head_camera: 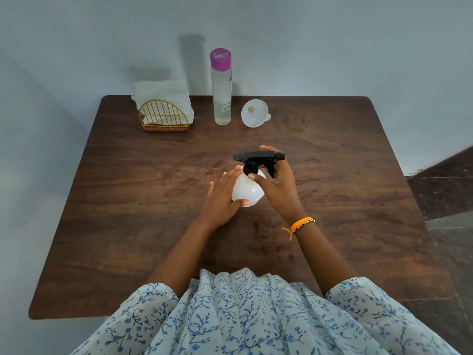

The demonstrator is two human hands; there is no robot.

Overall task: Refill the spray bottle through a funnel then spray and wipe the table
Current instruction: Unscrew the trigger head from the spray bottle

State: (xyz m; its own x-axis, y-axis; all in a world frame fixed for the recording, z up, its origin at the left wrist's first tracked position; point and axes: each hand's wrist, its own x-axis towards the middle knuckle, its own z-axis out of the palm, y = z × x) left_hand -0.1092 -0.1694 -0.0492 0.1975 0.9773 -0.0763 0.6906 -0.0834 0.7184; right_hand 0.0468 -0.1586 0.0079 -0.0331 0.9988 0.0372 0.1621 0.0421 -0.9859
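Note:
A white spray bottle (247, 190) with a black trigger head (257, 158) stands at the middle of the brown wooden table (143, 201). My left hand (222, 198) wraps the bottle's round body from the left. My right hand (277, 180) grips the black head and its collar from the right. A white funnel (254, 113) lies tilted on the table at the back. Left of it stands a tall clear water bottle (222, 93) with a purple cap, upright and capped.
A gold wire holder (163, 116) with white paper napkins (163, 92) sits at the back left. The table's back edge meets a pale wall. Dark tiled floor shows on the right.

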